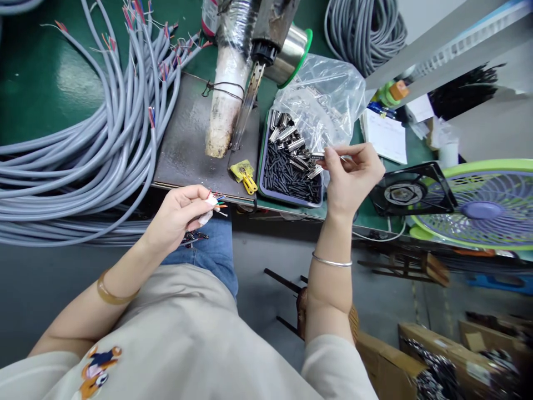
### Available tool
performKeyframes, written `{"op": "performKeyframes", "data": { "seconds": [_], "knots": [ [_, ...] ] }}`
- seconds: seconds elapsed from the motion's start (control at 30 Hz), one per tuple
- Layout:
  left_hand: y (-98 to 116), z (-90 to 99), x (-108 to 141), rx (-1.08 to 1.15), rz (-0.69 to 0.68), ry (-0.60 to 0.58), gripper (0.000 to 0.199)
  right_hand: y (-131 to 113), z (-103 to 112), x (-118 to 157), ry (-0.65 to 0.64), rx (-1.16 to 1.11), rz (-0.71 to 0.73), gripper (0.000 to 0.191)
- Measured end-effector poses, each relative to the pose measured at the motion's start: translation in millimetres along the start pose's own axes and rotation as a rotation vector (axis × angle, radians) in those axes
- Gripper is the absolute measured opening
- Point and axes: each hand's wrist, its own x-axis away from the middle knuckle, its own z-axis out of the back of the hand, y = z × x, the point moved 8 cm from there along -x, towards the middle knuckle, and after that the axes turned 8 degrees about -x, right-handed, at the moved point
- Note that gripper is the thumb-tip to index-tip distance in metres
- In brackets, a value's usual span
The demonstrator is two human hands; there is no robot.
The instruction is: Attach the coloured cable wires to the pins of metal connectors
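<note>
Left hand (179, 214) is pinching coloured wires (219, 205); right hand (353, 172) is pinch-lifting a metal connector (318, 156), apparently needing clearance above the tray (291, 200).

We reach forward with both arms bent and our hands well apart. Our left forearm (129, 272) slants inward to our left hand (179, 216), its thumb and curled index finger pinched together. Our right forearm (335, 239) runs almost straight ahead, and our right hand (353, 175) bends inward at the wrist, thumb and fingertips closed in a pinch.
</note>
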Motion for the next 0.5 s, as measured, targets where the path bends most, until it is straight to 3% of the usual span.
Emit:
{"op": "performKeyframes", "data": {
  "seconds": [0.23,0.33,0.47,0.5],
  "knots": [
    [-5,2.2,0,-0.001,0.010,0.004,0.020,17,-3,2,-0.018,0.031,-0.042,0.028],
    [-6,3.3,-1,0.006,0.010,0.012,0.020,14,0,0,0.022,0.010,0.004,0.026],
    [-3,1.9,-2,0.010,-0.001,0.025,0.019,-18,59,-6,0.277,0.093,0.212,0.027],
    [-2,1.6,-2,0.007,-0.010,0.032,0.020,-23,66,-12,0.162,0.105,0.192,0.027]
  ]
}}
